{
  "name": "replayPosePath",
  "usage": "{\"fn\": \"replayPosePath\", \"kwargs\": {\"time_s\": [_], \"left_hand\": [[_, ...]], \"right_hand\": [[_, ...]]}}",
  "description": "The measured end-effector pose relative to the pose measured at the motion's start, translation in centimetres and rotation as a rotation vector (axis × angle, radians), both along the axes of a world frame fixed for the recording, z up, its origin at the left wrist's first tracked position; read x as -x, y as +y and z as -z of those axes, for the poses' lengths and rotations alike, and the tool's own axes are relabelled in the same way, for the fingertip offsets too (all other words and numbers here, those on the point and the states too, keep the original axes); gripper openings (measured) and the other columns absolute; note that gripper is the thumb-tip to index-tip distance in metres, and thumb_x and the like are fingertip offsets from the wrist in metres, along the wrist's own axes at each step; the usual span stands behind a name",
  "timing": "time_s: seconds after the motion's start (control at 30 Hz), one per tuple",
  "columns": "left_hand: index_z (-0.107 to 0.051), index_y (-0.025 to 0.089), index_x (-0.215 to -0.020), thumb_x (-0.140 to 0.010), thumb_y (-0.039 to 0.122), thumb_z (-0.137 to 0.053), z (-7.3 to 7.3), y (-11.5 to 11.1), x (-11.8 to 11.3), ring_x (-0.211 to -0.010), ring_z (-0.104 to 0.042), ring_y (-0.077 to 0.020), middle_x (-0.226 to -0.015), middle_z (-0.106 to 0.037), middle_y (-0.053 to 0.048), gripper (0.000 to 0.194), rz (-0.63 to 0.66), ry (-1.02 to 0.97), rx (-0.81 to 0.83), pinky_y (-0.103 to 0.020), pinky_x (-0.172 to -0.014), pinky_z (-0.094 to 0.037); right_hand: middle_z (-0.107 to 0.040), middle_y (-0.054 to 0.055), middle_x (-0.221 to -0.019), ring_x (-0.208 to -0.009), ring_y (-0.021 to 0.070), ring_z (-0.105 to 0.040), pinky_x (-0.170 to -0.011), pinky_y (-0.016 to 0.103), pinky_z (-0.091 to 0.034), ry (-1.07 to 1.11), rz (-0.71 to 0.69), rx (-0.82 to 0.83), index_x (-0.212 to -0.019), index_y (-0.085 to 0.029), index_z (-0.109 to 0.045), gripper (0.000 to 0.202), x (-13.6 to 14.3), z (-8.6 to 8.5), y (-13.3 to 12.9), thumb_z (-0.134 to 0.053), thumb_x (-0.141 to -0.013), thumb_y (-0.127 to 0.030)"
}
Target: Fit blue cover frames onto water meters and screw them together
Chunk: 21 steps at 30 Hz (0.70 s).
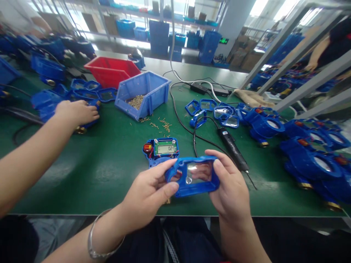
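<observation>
A blue plastic cover (189, 190) with a clear window is held up between both hands, above the table's front part. My left hand (149, 193), with a bracelet on its wrist, pinches the cover's left end. My right hand (231, 186) grips its right end. Just behind the cover lies an open blue meter (166, 147), its circuit board and small display showing; the cover and my left hand hide its lower part. To the right, a black electric screwdriver (233, 149) rests on the green table (109, 171).
Brass screws (164, 125) lie loose before a blue bin (156, 96); a red bin (109, 69) stands behind. More blue covers (207, 105) lie behind the screwdriver, with blue meters (309, 160) at right. Another person's hand (78, 114) touches meters at left. Metal bars slant at right.
</observation>
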<state>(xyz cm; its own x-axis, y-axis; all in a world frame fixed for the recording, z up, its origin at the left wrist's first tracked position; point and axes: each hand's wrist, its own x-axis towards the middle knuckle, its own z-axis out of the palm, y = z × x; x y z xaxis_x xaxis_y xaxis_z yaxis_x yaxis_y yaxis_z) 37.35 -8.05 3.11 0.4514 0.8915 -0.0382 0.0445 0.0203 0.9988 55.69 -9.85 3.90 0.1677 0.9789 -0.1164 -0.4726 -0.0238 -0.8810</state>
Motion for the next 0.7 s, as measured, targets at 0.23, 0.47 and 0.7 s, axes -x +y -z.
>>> {"fn": "replayPosePath", "kwargs": {"time_s": [0.23,0.47,0.7], "left_hand": [[-0.045,0.029,-0.13,-0.083,0.018,-0.056,-1.3,0.0,3.5,-0.105,-0.062,-0.0161,-0.117,-0.066,-0.001,0.05,0.23,0.356,-0.718,-0.022,-0.092,-0.048],[-0.048,0.023,-0.124,-0.085,0.018,-0.054,-3.5,0.1,4.0,-0.101,-0.063,-0.0123,-0.113,-0.067,-0.004,0.04,0.362,0.434,-0.851,-0.015,-0.09,-0.046],[-0.067,0.021,-0.077,-0.079,0.022,-0.062,1.0,3.7,4.4,-0.089,-0.062,-0.0176,-0.094,-0.066,-0.003,0.006,-0.429,0.395,-0.63,-0.03,-0.084,-0.049]], "right_hand": [[-0.061,0.015,-0.12,-0.108,0.0288,-0.059,-0.084,0.04,-0.05,0.022,-0.613,-0.044,-0.12,-0.017,-0.059,0.073,-2.3,1.6,-0.9,-0.038,-0.078,-0.073],[-0.059,0.009,-0.124,-0.112,0.0281,-0.056,-0.094,0.042,-0.042,-0.235,-0.927,-0.042,-0.126,-0.024,-0.054,0.057,-3.2,1.2,-0.6,-0.061,-0.077,-0.053],[-0.057,0.007,-0.127,-0.114,0.0279,-0.055,-0.099,0.045,-0.039,-0.161,-0.403,-0.115,-0.121,-0.027,-0.058,0.055,-1.7,2.8,0.1,-0.07,-0.07,-0.044]]}}
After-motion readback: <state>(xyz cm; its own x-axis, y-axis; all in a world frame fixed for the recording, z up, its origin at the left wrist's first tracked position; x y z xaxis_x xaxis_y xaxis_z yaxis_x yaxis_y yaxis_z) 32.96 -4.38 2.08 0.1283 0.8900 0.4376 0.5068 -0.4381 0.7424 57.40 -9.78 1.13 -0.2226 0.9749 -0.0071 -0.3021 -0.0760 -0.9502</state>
